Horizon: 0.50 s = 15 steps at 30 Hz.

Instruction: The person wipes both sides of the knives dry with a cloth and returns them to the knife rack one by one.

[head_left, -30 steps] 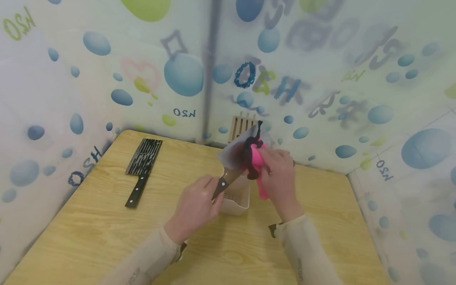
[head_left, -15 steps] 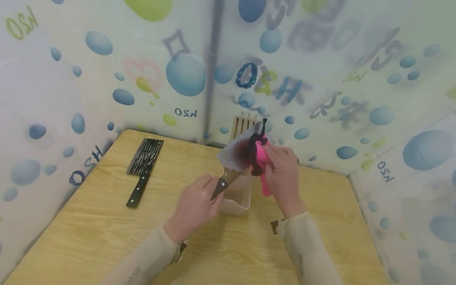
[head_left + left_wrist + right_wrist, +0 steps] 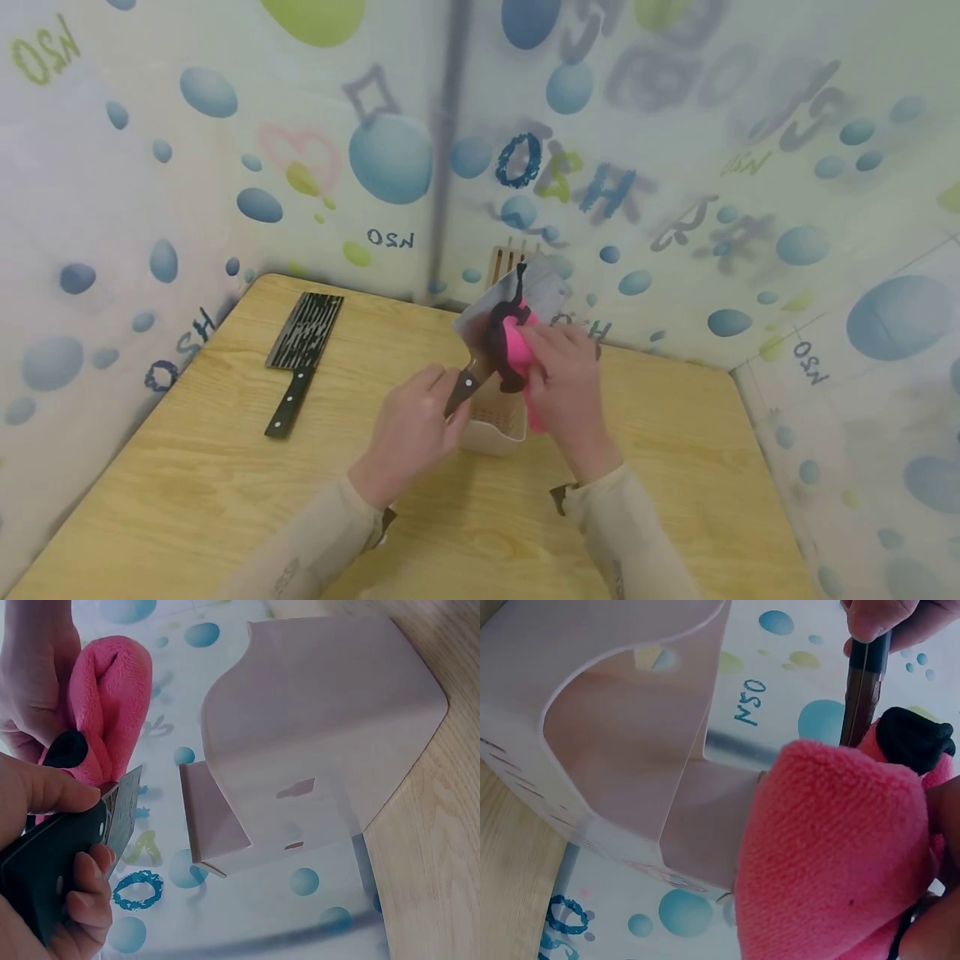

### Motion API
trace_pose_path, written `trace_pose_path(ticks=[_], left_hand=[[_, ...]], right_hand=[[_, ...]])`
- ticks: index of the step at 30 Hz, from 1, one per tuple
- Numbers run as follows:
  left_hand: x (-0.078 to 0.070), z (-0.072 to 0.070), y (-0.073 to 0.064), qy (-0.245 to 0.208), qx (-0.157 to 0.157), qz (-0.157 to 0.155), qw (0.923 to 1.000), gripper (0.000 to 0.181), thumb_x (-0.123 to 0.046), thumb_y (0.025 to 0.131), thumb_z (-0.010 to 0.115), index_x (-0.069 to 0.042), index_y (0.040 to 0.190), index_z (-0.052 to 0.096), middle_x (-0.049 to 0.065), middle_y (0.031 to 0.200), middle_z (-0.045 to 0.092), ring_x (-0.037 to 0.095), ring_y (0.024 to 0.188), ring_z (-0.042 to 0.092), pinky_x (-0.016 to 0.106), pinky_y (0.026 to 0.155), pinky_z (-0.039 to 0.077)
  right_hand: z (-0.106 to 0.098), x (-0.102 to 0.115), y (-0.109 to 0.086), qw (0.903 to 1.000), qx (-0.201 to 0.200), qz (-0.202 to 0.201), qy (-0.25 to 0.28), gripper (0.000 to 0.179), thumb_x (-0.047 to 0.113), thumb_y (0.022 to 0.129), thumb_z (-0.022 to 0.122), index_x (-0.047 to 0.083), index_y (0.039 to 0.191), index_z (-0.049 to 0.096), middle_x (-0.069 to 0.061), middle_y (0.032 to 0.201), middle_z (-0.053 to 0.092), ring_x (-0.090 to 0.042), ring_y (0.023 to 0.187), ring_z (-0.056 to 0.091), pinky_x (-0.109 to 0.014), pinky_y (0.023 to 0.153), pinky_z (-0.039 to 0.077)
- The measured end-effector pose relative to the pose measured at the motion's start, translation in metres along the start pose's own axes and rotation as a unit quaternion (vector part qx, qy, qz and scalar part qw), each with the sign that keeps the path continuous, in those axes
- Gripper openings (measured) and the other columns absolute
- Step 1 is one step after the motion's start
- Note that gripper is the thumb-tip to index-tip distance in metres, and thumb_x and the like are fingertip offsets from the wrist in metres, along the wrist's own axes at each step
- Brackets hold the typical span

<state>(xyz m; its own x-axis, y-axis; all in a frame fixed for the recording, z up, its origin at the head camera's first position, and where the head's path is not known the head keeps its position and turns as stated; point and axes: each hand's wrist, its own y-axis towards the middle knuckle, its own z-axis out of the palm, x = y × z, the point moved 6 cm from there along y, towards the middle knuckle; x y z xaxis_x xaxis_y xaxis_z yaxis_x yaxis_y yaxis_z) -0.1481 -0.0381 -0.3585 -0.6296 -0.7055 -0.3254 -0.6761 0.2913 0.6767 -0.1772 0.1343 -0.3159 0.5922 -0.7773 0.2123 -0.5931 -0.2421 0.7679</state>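
Woodgrain tbl (image 3: 180,492); R hand (image 3: 566,387) w/ fuzzy cloth (image 3: 832,855) on blade (image 3: 477,317).

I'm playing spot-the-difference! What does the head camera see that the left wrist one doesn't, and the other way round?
Only the head view: the striped cleaver lying on the table, and the cream sleeves.

Only the left wrist view: two irregular cut-outs in the pale holder's side.

Both: the left hand gripping a knife, the right hand holding the pink cloth, the holder and the table.
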Motion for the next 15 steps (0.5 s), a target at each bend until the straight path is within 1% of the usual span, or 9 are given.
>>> trace_pose_path(ticks=[4, 11, 15], left_hand=[[0.001, -0.001, 0.000, -0.001, -0.003, -0.003, 1.0000, 0.022, -0.007, 0.078, 0.083, 0.004, 0.091, 0.069, 0.006, 0.077, 0.057, 0.015, 0.060, 0.050, 0.024, 0.049, 0.043], [0.001, 0.000, 0.000, 0.001, -0.010, 0.005, 0.9999, 0.020, -0.008, 0.079, 0.082, 0.002, 0.088, 0.067, 0.005, 0.075, 0.055, 0.013, 0.059, 0.048, 0.023, 0.048, 0.040], [0.002, -0.001, 0.000, -0.002, -0.009, 0.000, 1.0000, 0.020, -0.008, 0.079, 0.082, 0.003, 0.090, 0.068, 0.006, 0.076, 0.056, 0.014, 0.059, 0.050, 0.024, 0.048, 0.042]], right_hand=[[0.000, 0.001, -0.001, 1.0000, 0.000, -0.010, 0.002, 0.030, -0.008, 0.085, 0.067, 0.001, 0.111, 0.079, -0.016, 0.106, 0.077, -0.039, 0.099, 0.065, -0.051, 0.089, 0.052], [-0.003, -0.011, 0.000, 0.9997, -0.003, 0.023, -0.004, 0.030, -0.009, 0.085, 0.069, 0.000, 0.112, 0.078, -0.018, 0.107, 0.077, -0.040, 0.097, 0.064, -0.052, 0.089, 0.051], [-0.002, -0.009, 0.000, 0.9997, 0.008, 0.022, 0.002, 0.030, -0.008, 0.084, 0.071, 0.000, 0.112, 0.078, -0.017, 0.108, 0.077, -0.040, 0.098, 0.063, -0.052, 0.090, 0.051]])
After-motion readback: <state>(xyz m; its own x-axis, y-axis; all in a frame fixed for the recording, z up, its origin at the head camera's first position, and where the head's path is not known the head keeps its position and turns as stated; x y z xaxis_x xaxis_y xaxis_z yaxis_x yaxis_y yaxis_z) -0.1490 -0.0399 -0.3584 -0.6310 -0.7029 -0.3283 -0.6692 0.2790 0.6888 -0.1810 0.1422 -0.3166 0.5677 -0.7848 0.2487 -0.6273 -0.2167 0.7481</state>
